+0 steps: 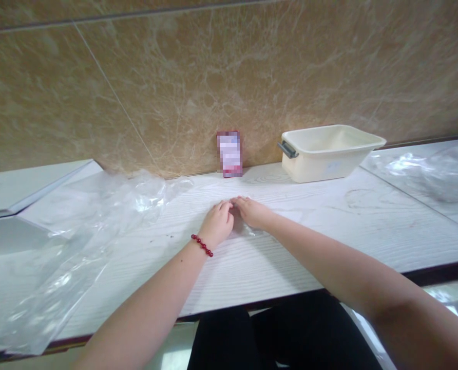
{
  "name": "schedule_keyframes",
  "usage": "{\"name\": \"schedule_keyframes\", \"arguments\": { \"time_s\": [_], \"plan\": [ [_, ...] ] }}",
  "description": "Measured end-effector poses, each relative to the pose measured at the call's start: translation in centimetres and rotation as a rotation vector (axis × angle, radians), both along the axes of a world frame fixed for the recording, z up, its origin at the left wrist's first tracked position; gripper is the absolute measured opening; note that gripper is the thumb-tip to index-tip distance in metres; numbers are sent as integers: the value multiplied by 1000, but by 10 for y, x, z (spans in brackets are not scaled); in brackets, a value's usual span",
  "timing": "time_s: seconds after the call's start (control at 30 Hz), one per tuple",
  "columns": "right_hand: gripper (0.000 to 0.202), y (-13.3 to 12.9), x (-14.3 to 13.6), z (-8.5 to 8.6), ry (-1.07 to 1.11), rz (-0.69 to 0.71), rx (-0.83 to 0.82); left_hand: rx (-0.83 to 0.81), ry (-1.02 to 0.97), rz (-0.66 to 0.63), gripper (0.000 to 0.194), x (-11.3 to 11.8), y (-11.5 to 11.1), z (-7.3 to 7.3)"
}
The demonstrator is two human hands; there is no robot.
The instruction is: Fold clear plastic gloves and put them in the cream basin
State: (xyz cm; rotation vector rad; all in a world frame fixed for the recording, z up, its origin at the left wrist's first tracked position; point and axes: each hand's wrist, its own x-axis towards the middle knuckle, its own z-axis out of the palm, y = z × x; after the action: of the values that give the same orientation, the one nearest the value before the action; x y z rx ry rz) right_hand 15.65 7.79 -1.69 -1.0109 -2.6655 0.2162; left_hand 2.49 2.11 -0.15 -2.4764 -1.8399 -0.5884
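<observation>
No text is readable: pixelated red-edged panel (pixel 230 153), blurred label (pixel 332 167) on cream bin (pixel 309 167).

A long table (pixel 252 277) with a pale, wood-grained top and a dark front edge, a seam crossing it at the right. Along its back stand a small red-edged rectangle (pixel 229 153), its face blurred, and a cream plastic bin (pixel 313 167) with a grey clasp. Crumpled clear plastic sheeting (pixel 129 205) and a white box (pixel 21 185) cover the left, more clear film (pixel 440 167) the far right, and a small clear plastic piece (pixel 248 229) lies mid-table.
</observation>
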Motion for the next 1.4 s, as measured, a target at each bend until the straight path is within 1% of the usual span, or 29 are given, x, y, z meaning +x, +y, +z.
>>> {"name": "schedule_keyframes", "arguments": {
  "time_s": [0.1, 0.2, 0.27, 0.4, 0.57, 0.73, 0.87, 0.97, 1.1, 1.2, 1.3, 1.4],
  "plan": [
    [34, -2, -1, 3, -17, -24, 10, 31, -30, 45, 31, 0, 6, 1],
    [33, -4, -2, 5, -4, -60, -11, 4, -9, 46, 35, 1, 10, -2],
    [33, -5, -3, 5, 12, -61, -12, -10, 30, 35, 40, 1, 11, -5],
    [36, -4, -4, 2, 20, -25, 21, -40, 123, 34, 44, 2, 12, -11],
    [41, -8, -2, -4, -16, -39, 77, -97, 200, 79, 47, 0, 8, -15],
    [45, -15, 3, -6, -55, -132, 155, -138, 228, 142, 51, -3, 3, -14],
    [47, -17, 6, -2, -102, -196, 142, -196, 231, 189, 57, -11, 1, -11],
    [52, -16, 11, 2, -145, -180, 125, -262, 253, 142, 69, -22, 1, -6],
    [71, -12, 21, 8, -213, -33, 126, -363, 293, -2, 85, -39, 3, 4],
    [77, -7, 30, 9, -244, 57, 134, -426, 335, -77, 96, -50, 5, 10],
    [79, -3, 38, 10, -270, 114, 127, -464, 354, -145, 102, -61, 7, 15],
    [82, 0, 44, 14, -286, 173, 109, -496, 358, -170, 104, -71, 7, 18]
  ]
}}
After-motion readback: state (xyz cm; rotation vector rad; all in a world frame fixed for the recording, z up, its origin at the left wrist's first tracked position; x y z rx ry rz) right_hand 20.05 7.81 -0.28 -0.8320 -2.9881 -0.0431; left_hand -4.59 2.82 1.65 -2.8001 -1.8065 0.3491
